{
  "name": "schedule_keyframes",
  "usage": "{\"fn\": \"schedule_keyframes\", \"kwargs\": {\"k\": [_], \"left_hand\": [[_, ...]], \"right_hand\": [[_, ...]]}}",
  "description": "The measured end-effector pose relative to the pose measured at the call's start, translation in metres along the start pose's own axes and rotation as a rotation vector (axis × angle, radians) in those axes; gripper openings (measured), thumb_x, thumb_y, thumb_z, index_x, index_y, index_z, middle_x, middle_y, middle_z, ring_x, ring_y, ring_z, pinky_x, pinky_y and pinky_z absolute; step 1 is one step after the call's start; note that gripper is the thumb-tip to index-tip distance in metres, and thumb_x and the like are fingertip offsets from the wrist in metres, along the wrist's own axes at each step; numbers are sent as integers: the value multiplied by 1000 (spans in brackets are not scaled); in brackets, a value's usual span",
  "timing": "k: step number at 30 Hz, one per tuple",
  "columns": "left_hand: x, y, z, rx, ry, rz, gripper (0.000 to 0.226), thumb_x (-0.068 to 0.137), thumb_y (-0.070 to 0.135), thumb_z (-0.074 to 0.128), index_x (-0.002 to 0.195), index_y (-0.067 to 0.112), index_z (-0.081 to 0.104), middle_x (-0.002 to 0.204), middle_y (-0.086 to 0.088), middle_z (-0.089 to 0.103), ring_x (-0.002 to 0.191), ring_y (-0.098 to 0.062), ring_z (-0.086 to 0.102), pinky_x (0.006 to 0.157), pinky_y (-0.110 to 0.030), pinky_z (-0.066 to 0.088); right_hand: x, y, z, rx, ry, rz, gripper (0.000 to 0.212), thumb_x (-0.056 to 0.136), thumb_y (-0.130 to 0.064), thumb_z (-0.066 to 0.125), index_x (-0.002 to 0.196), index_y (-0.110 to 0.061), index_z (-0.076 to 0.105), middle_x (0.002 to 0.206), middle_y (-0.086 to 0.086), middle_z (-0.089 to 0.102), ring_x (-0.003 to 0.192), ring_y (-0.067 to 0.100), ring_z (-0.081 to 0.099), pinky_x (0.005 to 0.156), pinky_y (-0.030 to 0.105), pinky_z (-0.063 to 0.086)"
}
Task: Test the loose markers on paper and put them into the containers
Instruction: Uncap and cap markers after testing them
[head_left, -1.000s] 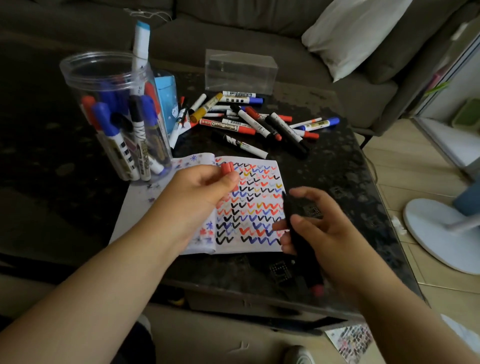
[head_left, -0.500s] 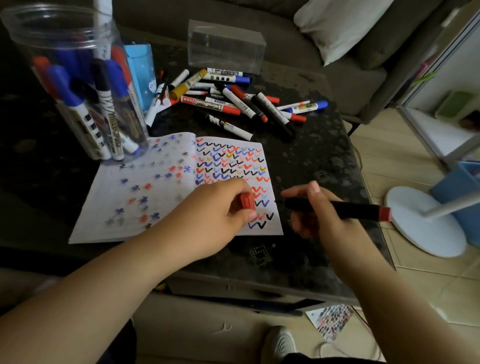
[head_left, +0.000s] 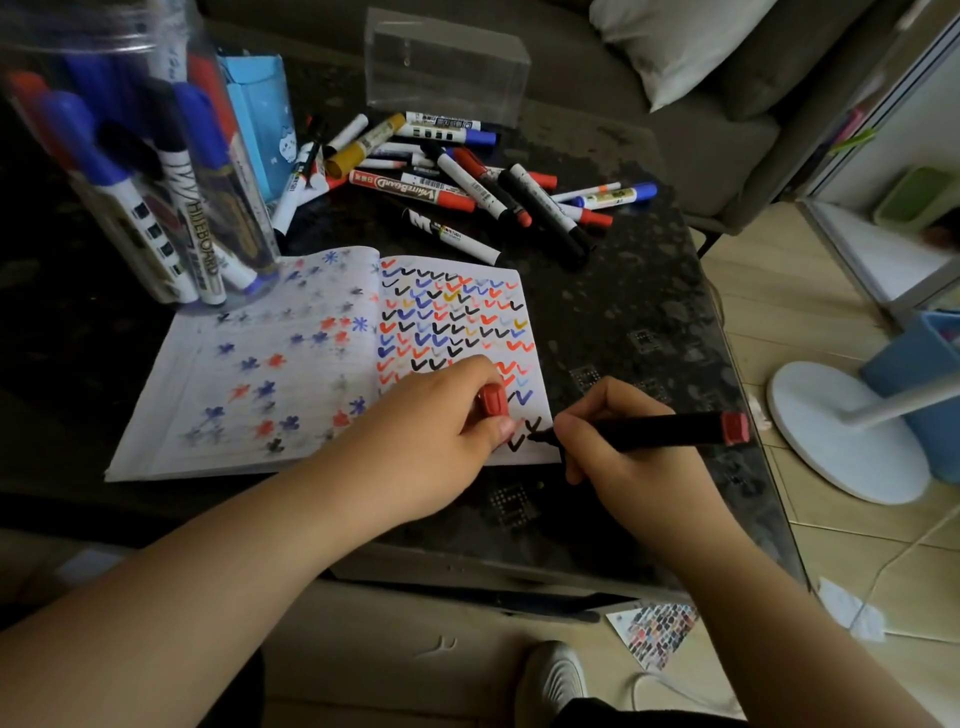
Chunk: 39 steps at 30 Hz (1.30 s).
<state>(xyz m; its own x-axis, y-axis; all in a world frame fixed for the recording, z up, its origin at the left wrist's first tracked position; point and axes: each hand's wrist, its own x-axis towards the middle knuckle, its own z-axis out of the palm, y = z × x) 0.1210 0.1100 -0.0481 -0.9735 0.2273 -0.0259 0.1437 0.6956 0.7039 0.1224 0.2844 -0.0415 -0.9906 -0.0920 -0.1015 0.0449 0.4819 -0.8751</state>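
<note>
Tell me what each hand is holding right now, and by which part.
Right hand grips the black marker low on its barrel, near the tip. Left hand pinches the red cap by its sides.

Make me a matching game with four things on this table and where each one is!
Things:
1. red cap
2. black marker
3. jar
4. clear box

Places:
A. at the table's far edge, behind the loose markers
B. in the right hand, tip on the notebook
C. in the left hand
D. standing at the notebook's far left corner, holding markers

Pairs: 1-C, 2-B, 3-D, 4-A
</note>
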Motion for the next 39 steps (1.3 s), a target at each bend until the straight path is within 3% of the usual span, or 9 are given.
{"fn": "schedule_keyframes", "kwargs": {"k": [11,19,21,23,26,28,30,33,39], "left_hand": [[1,1,0,-33,-3,-16,9,91,32,54,94,32,45,86,9,62,69,-5,52,57,-18,31],[0,-2,0,-92,6,-21,7,90,34,55,94,31,51,87,7,65,76,-8,59,65,-23,42],[2,-6,-1,-189,46,-51,7,88,34,58,93,30,56,90,8,66,83,-8,60,73,-25,46],[5,-6,-6,-450,121,-137,4,87,28,60,87,26,64,86,7,69,80,-8,62,76,-28,48],[9,0,-19,-1002,166,-319,14,88,11,58,79,15,68,68,0,67,63,-11,59,63,-25,49],[8,4,-27,-1217,151,-367,9,83,7,58,82,8,67,63,-5,66,59,-12,61,55,-22,51],[6,6,-32,-1314,127,-362,12,74,9,60,83,4,66,64,-7,66,57,-12,62,52,-21,53],[2,8,-33,-1333,103,-346,14,75,9,59,85,3,65,63,-7,66,56,-12,62,52,-21,53],[-3,7,-36,-1334,75,-283,19,63,13,62,79,4,67,64,-9,67,56,-13,64,51,-21,52]], "right_hand": [[0,0,-3,-57,-45,26,17,87,-14,63,71,-10,57,48,-5,56,40,1,49,40,13,37],[2,1,-2,-25,86,41,16,87,-19,63,75,-11,58,52,-2,59,42,0,51,40,12,39],[2,-2,-4,60,116,42,16,87,-22,64,76,-12,59,50,-6,57,42,-1,50,41,12,38],[2,-9,-7,177,127,5,12,85,-22,64,77,-14,60,51,-8,55,45,1,49,43,14,38],[2,-24,-9,363,93,-92,8,79,-23,65,75,-17,62,56,-4,55,54,9,49,49,18,40],[3,-33,-7,487,87,-108,14,78,-30,60,72,-18,65,56,-1,57,55,12,51,51,19,41],[6,-37,-3,567,98,-119,20,85,-25,60,66,-22,66,54,-1,57,53,12,50,50,19,42],[11,-43,2,591,98,-142,21,79,-23,51,60,-24,58,51,0,52,52,16,45,52,26,36],[15,-51,15,576,33,-154,18,78,-24,52,60,-21,51,51,-1,51,49,14,48,52,28,35]]}}
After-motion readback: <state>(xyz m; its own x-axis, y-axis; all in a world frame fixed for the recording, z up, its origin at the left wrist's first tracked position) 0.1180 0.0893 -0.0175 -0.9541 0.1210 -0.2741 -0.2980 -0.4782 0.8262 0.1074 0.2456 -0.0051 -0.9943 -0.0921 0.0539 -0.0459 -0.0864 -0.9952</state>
